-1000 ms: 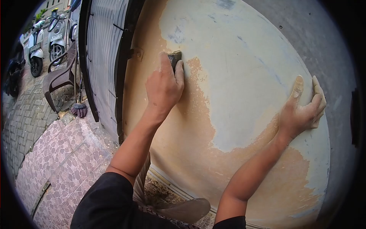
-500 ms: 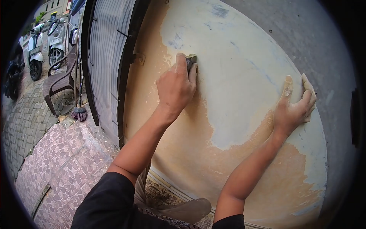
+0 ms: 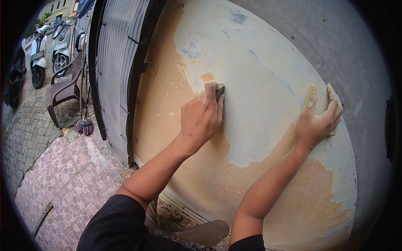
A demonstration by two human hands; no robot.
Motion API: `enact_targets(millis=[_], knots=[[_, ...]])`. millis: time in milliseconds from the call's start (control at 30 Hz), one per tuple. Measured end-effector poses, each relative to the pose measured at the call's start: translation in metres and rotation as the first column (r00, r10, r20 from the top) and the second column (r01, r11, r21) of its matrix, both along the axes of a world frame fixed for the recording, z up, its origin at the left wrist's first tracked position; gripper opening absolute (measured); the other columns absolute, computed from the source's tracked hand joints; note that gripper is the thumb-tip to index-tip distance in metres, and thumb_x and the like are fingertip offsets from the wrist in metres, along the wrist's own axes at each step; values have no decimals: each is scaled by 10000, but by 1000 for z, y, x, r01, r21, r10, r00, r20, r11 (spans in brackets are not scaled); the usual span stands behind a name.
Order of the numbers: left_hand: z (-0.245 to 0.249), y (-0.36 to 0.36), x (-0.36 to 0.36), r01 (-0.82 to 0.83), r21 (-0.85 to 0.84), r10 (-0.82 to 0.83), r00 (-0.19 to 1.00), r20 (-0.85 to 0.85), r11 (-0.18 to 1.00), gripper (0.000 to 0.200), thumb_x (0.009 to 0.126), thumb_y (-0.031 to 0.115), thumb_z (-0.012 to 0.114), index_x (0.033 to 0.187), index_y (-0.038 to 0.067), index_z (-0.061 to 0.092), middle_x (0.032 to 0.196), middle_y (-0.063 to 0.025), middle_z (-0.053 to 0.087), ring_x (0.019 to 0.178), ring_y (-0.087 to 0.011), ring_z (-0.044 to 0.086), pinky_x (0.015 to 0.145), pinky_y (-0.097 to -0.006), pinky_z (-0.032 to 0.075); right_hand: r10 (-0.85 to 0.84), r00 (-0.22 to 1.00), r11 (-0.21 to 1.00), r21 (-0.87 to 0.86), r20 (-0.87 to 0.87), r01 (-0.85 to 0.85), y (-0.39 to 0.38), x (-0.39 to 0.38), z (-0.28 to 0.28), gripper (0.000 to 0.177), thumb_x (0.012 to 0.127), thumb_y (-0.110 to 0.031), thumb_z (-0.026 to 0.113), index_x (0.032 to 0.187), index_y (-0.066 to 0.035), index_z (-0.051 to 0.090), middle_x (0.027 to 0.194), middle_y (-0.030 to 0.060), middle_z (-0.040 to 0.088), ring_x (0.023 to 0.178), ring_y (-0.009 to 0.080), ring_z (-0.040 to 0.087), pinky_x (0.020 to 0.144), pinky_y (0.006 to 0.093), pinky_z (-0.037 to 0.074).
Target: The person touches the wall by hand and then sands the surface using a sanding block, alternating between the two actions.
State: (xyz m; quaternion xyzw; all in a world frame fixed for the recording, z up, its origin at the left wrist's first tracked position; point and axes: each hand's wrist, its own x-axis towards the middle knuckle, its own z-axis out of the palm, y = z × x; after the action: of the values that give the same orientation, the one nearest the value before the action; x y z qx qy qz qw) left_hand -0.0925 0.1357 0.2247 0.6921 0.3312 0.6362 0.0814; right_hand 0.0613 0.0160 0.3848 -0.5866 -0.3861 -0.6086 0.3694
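Note:
My left hand (image 3: 202, 118) is closed round a small dark block (image 3: 220, 90) with a dusty, pale greenish end, pressed against a large curved panel (image 3: 259, 108). The panel has a pale cream-white coat over tan, with ragged borders between the two. Just above the block a small tan patch shows through the pale coat. At the panel's right edge my right hand (image 3: 316, 121) grips the rim, thumb laid on the face and fingers curled over the edge. Pale dust covers its thumb and fingers. A small pale piece shows under that palm.
A dark frame with a striped, translucent sheet (image 3: 119, 62) stands left of the panel. Beyond it are a brown plastic chair (image 3: 65, 92), a broom (image 3: 85, 126) and parked scooters (image 3: 38, 58). Patterned tiles (image 3: 67, 180) cover the ground; grey pavement (image 3: 356, 62) lies at right.
My left hand has moved down and slightly right across the panel with the block. A tan patch now shows where the hand was. My right hand stays at the edge.

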Motion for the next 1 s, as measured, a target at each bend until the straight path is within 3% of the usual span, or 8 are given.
enact_targets(millis=[133, 300, 433, 533, 633, 700, 833, 1000], knots=[[0, -2, -6, 58, -80, -63, 996, -63, 995, 341, 981, 169, 625, 1231, 39, 432, 681, -180, 659, 555, -400, 636, 491, -477, 479, 5, 1000, 1000, -1, -4, -5, -1, -1, 0, 514, 918, -553, 678, 1290, -200, 634, 1287, -11, 583, 1297, 234, 485, 1109, 523, 274], [58, 31, -12, -101, -88, 109, 990, 94, 991, 331, 991, 183, 615, 1136, -31, 408, 659, -202, 636, 555, -426, 615, 510, -508, 472, 51, 998, 998, -38, 31, -50, -7, 3, 2, 520, 915, -561, 679, 1286, -198, 636, 1280, -11, 589, 1293, 239, 489, 1113, 518, 277], [4, -9, 3, 13, -49, -16, 997, -72, 999, 392, 978, 174, 635, 1167, -89, 414, 678, -216, 649, 566, -403, 640, 492, -472, 484, 15, 1000, 1000, -18, 14, -15, -4, 2, 1, 522, 909, -566, 683, 1280, -202, 637, 1284, -8, 591, 1295, 238, 489, 1118, 516, 280], [-11, -1, 3, 33, 166, -39, 999, 32, 986, 361, 985, 185, 626, 1152, -69, 431, 701, -228, 660, 594, -427, 648, 516, -490, 497, 3, 1000, 1000, 1, 17, -3, -2, 1, 0, 525, 903, -571, 688, 1276, -206, 638, 1281, -7, 591, 1299, 236, 483, 1114, 517, 285], [45, 37, -20, -11, -167, 38, 986, 161, 986, 344, 1002, 204, 596, 1165, -49, 431, 704, -241, 658, 609, -463, 638, 549, -543, 493, 18, 999, 999, -35, 27, -17, -7, 2, 1, 519, 904, -567, 689, 1274, -207, 638, 1278, -9, 588, 1307, 235, 475, 1115, 519, 281], [53, 41, -15, -124, -72, 134, 979, 155, 990, 345, 1000, 198, 597, 1170, -51, 428, 677, -234, 649, 590, -449, 635, 533, -528, 490, 11, 1000, 1000, -30, 25, -10, -7, 3, 1, 513, 907, -561, 688, 1273, -206, 638, 1280, -10, 588, 1308, 234, 473, 1113, 518, 278], [-2, -7, 0, -18, -95, 10, 996, -84, 995, 368, 980, 185, 628, 1204, -45, 449, 671, -197, 659, 566, -396, 649, 497, -468, 491, 21, 1000, 1000, 19, -9, -21, 1, -2, 0, 495, 910, -541, 692, 1272, -207, 640, 1283, -14, 586, 1306, 231, 474, 1105, 513, 273], [-23, -7, 4, 61, -5, -61, 998, -22, 998, 326, 976, 166, 633, 1195, -2, 461, 724, -192, 679, 585, -396, 653, 525, -470, 501, 4, 1000, 1000, 23, -5, -4, 0, 0, 0, 485, 908, -526, 700, 1268, -206, 641, 1278, -15, 587, 1299, 230, 479, 1098, 512, 277]])
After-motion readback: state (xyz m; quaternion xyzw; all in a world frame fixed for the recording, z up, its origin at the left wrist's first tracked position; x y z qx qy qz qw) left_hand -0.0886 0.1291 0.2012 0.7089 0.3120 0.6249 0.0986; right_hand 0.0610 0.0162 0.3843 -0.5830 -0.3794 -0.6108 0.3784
